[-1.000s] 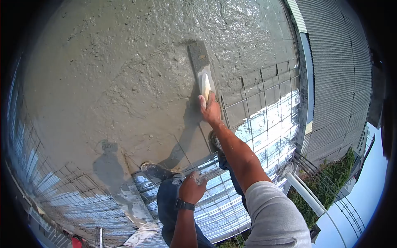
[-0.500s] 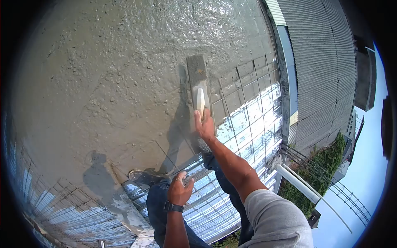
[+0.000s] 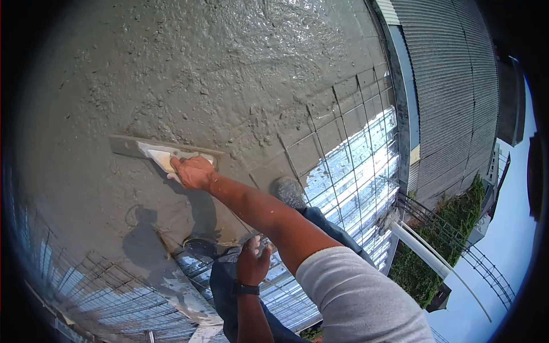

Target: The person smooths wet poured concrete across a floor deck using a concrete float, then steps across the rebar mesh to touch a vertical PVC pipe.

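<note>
My right hand (image 3: 194, 172) is closed around the white handle of a long hand float (image 3: 124, 146). The float's narrow, concrete-smeared blade rests on the wet grey concrete (image 3: 189, 74), lying roughly crosswise with its far end to the left. My left hand (image 3: 253, 262), with a dark watch on its wrist, hovers over my knee. Its fingers are loosely bent, thumb apart, and no object shows in it. Part of that hand is in shadow.
Steel mesh (image 3: 349, 134) runs over shiny corrugated metal sheeting (image 3: 357, 166) to the right. My boots (image 3: 289, 191) stand at the concrete's near edge. A corrugated roof (image 3: 449, 86), a white pipe (image 3: 420, 250) and rebar cages (image 3: 457, 243) lie beyond the slab's edge.
My right hand has swept the float leftward and turned it from pointing away to lying crosswise, leaving smoother concrete behind. My left hand has barely moved.
</note>
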Tool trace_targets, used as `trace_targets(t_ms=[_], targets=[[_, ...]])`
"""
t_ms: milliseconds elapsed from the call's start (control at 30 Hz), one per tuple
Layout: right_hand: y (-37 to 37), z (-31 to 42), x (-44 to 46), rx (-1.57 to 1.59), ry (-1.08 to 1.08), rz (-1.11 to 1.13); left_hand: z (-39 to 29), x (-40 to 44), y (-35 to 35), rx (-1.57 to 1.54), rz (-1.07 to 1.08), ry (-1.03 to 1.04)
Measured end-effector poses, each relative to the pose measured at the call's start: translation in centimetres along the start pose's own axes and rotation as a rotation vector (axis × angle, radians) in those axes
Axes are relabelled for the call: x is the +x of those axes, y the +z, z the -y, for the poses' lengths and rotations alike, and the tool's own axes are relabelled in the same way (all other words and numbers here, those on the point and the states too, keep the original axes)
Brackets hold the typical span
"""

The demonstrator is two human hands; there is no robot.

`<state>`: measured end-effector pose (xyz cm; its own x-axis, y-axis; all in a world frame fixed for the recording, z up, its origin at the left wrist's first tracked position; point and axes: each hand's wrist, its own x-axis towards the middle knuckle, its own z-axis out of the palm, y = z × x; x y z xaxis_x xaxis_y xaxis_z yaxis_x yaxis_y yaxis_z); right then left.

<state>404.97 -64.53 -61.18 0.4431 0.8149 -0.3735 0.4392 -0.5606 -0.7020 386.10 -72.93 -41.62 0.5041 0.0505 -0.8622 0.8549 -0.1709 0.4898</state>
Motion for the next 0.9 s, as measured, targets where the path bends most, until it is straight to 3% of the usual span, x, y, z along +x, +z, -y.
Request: trace_targets(t_ms=[133, 200, 300, 400, 533, 633, 800, 900], targets=[[-5.8, -1.8, 0.0, 0.099, 0.296, -0.086, 0.1, 0.0, 0.5, -0.018, -0.048, -0.024], [-7.2, -4.7, -0.4, 0.031, 0.307, -0.196, 0.1, 0.0, 0.5, 0.007, -0.050, -0.023], [-10.5, -6.9, -1.1, 0.190, 0.525, -0.327, 0.0, -0.1, 0.9, -0.022, -0.046, -0.037], [-13.1, -9.5, -3.3, 0.041, 0.584, -0.338, 0.0, 0.3, 0.5, -0.061, -0.027, -0.050], [-15.5, -14.9, -8.1, 0.018, 0.646, -0.457, -0.2, 1.2, 0.2, -0.121, -0.006, -0.047], [-15.8, -17.4, -11.7, 0.055, 0.813, -0.596, -0.9, 1.1, -0.3, -0.119, 0.039, -0.067], [-17.6, -20.3, -20.7, 0.065, 0.919, -0.614, -0.4, 0.7, -1.0, -0.097, -0.096, 0.042], [-19.8, -19.3, -25.8, 0.077, 1.042, -0.588, 6.0, 0.8, 1.3, -0.289, -0.210, 0.053]])
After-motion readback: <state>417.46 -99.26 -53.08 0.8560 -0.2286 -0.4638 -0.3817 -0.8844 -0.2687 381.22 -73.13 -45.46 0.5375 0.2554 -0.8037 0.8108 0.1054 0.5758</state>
